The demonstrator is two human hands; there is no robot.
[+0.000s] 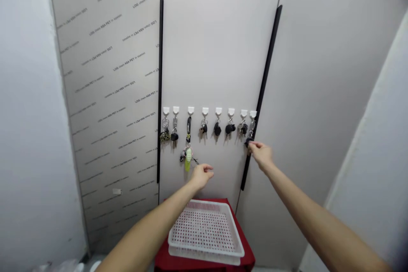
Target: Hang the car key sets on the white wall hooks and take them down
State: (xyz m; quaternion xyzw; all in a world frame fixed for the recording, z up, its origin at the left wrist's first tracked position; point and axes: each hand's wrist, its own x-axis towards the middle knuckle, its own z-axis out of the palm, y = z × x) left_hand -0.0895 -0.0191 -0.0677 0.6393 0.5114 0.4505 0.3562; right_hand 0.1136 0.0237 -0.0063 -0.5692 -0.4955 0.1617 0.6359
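A row of several white hooks [205,111] is stuck on a grey cabinet door, each carrying a key bunch. My right hand [262,154] reaches up to the rightmost bunch [250,134] and pinches its dark lower end with the fingertips while it still hangs on its hook. My left hand [202,175] hovers lower, fingers loosely curled and holding nothing, just right of a bunch with a yellow-green tag [188,159] hanging from the third hook. Below both hands lies a white perforated tray [181,229], with nothing in it.
The tray rests on a red stand [245,255] against the cabinet. Long black handles [263,85] run down the door edges. The left door still wears printed protective film [108,72]. White walls close in on both sides.
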